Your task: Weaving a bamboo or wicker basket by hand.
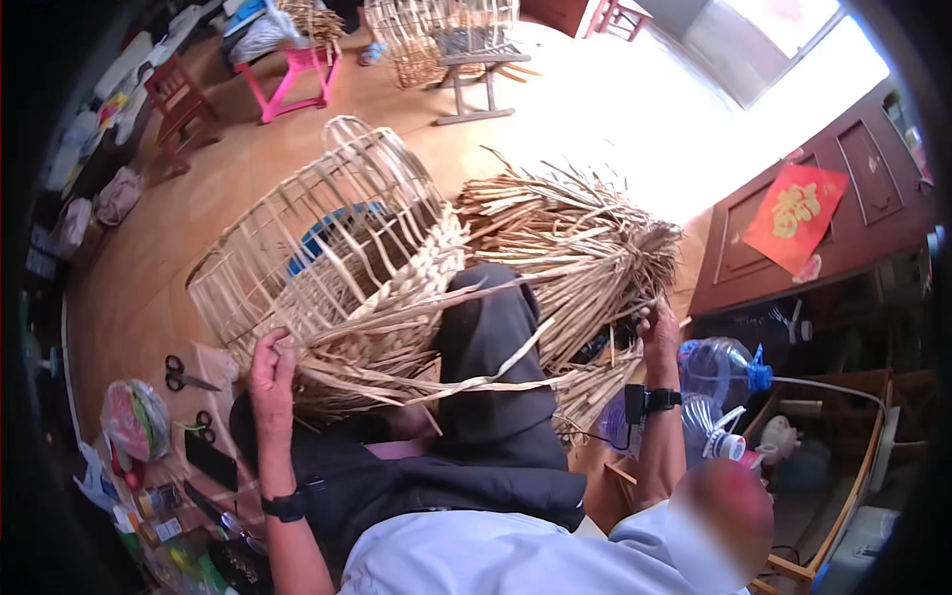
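A large, partly woven straw basket (319,248) lies tilted on its side in front of me, with open ribs and a thick braided band near my knee. My left hand (270,365) is at its near left edge, fingers bent together against the straw stalks (362,382) there. Long loose stalks stretch from the basket across my dark trousers (496,337) toward the right. My right hand (658,329) is raised beside a big bundle of dried straw (565,248), fingertips pinched; what lies between them is too small to make out.
Scissors (188,377) and a dark phone (210,462) lie on a box at my left. Large plastic bottles (719,365) stand by my right forearm. Farther off are a pink stool (297,84), a wooden chair (177,104) and another basket on a bench (471,59).
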### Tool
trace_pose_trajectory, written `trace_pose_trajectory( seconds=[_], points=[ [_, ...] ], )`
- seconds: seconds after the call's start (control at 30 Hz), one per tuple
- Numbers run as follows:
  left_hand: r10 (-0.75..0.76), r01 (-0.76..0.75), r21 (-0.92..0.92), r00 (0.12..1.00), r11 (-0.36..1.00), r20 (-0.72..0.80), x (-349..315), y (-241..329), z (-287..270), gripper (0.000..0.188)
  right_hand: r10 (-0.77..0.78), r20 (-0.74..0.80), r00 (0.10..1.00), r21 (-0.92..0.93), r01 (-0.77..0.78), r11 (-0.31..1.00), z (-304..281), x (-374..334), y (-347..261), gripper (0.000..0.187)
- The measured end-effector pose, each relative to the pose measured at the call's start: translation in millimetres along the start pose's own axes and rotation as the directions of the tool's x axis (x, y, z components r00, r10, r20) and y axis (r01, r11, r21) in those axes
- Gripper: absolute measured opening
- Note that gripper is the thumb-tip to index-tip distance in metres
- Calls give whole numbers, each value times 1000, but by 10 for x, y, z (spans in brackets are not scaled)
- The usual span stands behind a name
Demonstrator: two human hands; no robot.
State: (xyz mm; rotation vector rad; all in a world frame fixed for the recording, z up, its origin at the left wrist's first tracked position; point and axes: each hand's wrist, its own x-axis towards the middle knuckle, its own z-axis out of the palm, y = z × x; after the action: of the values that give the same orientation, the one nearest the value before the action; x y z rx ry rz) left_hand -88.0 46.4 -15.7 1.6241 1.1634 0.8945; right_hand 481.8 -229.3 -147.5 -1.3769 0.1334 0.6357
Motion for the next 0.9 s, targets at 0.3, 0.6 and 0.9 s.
trace_pose_trajectory(
  seconds=[0.3, 0.6, 0.9],
  points=[
    [-54, 54, -2, 998, 999, 23, -31, 127, 42, 31, 246, -25, 969, -168, -247, 955, -1028, 164, 1666, 14],
    [-146, 146, 10, 989, 989, -20, -60, 120, -74, 25, -28, -162, 986, -640, -83, 764, -447, 509, 2234, 64],
    [-132, 139, 77, 987, 987, -93, -66, 306, 17, 17, -141, -234, 962, -734, -80, 675, 50, 1321, 1704, 92]
  ],
)
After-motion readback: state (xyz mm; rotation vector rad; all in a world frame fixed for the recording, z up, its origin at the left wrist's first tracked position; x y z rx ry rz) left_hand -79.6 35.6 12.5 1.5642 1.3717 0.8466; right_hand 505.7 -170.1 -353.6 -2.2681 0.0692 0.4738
